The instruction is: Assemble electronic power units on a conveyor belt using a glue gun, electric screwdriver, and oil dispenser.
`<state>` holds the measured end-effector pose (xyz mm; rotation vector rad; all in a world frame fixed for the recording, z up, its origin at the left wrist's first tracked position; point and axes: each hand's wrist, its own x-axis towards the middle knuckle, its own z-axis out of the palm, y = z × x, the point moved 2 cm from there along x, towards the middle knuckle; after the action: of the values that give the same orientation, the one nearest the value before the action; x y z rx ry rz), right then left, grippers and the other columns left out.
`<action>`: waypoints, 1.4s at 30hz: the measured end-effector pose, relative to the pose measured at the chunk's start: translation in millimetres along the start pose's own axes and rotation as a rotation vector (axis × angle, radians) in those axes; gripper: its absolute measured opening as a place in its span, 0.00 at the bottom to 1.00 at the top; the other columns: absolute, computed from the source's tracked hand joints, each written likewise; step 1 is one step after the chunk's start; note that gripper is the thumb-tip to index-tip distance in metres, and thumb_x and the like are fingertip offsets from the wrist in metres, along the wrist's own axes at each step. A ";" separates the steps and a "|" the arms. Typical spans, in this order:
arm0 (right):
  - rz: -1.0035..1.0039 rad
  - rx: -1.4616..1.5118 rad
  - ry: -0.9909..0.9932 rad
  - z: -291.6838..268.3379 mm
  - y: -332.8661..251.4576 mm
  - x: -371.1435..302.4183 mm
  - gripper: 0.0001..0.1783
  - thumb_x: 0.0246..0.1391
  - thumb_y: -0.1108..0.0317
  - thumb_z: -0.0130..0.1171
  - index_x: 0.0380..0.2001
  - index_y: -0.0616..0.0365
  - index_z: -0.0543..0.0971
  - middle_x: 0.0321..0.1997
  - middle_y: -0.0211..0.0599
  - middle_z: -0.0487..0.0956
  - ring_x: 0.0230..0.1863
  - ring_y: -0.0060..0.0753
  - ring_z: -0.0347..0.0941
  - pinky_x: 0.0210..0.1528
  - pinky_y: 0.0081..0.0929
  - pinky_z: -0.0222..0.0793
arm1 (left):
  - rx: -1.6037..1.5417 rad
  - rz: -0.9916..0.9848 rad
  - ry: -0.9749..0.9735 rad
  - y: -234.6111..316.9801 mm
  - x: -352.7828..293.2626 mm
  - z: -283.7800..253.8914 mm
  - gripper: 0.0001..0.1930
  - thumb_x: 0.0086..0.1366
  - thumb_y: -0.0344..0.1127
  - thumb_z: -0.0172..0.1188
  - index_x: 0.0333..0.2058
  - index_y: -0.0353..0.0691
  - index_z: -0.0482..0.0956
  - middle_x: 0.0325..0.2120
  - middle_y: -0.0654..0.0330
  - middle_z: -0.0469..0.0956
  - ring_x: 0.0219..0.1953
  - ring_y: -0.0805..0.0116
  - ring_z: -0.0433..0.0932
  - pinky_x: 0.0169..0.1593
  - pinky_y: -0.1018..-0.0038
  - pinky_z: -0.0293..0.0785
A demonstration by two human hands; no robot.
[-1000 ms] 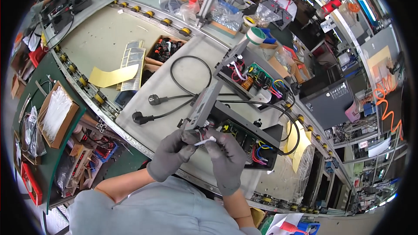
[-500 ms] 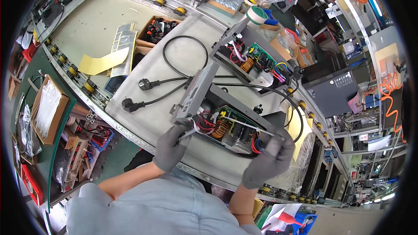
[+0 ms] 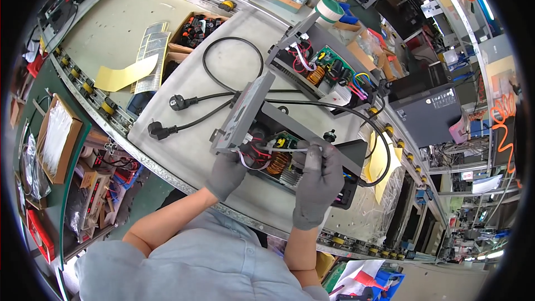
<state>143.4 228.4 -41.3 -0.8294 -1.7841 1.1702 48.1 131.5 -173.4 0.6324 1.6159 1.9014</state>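
Note:
A grey metal device housing (image 3: 239, 114) lies open in front of me, with a circuit board, a copper coil (image 3: 278, 163) and red, black and white wires (image 3: 255, 153) inside. My right hand (image 3: 319, 187), in a grey glove, is closed on a thin white strip that looks like a cable tie (image 3: 287, 149), stretched across the wires. My left hand (image 3: 227, 176), also gloved, is at the near corner of the front panel beside the wires. Its fingers are bent; what they grip is hidden. Black power cords with plugs (image 3: 163, 130) lie beyond the housing.
A second open housing (image 3: 323, 69) stands behind the first. Farther left are a carton of black and orange parts (image 3: 198, 30) and yellow paper (image 3: 125, 75). A carton of white strips (image 3: 58, 136) lies on the left side table. Rollers (image 3: 106, 107) line the bench edge.
My right hand has moved left and inward over the housing, bringing the cable tie closer to the wires. My left hand has moved slightly right, up against the wires.

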 end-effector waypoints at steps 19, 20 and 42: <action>-0.303 -0.348 -0.302 25.6 11.3 -25.9 0.05 0.49 0.75 0.57 0.32 0.61 0.77 0.32 0.39 0.78 0.29 0.32 0.76 0.33 0.24 0.70 | 0.803 0.735 -0.005 57.3 -43.3 -48.8 0.22 0.44 0.22 0.59 0.41 0.44 0.79 0.33 0.59 0.76 0.25 0.64 0.77 0.26 0.74 0.74; -0.308 -0.349 -0.306 24.7 11.4 -26.9 0.05 0.49 0.75 0.57 0.32 0.61 0.77 0.32 0.39 0.78 0.29 0.32 0.76 0.33 0.24 0.70 | 0.803 0.801 -0.058 65.6 -37.9 -43.6 0.22 0.44 0.23 0.59 0.42 0.45 0.79 0.34 0.58 0.76 0.25 0.64 0.77 0.27 0.74 0.75; -0.127 -0.092 -0.299 19.3 11.9 -24.1 0.17 0.56 0.79 0.45 0.49 0.66 0.71 0.43 0.43 0.79 0.44 0.29 0.76 0.46 0.22 0.70 | 0.299 0.244 -0.033 75.5 -17.2 -6.1 0.11 0.51 0.27 0.64 0.36 0.38 0.79 0.27 0.55 0.80 0.29 0.61 0.80 0.33 0.73 0.75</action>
<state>137.8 204.5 -63.5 -0.6060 -2.1150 1.1832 48.0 106.6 -99.8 1.0194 1.8922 1.8149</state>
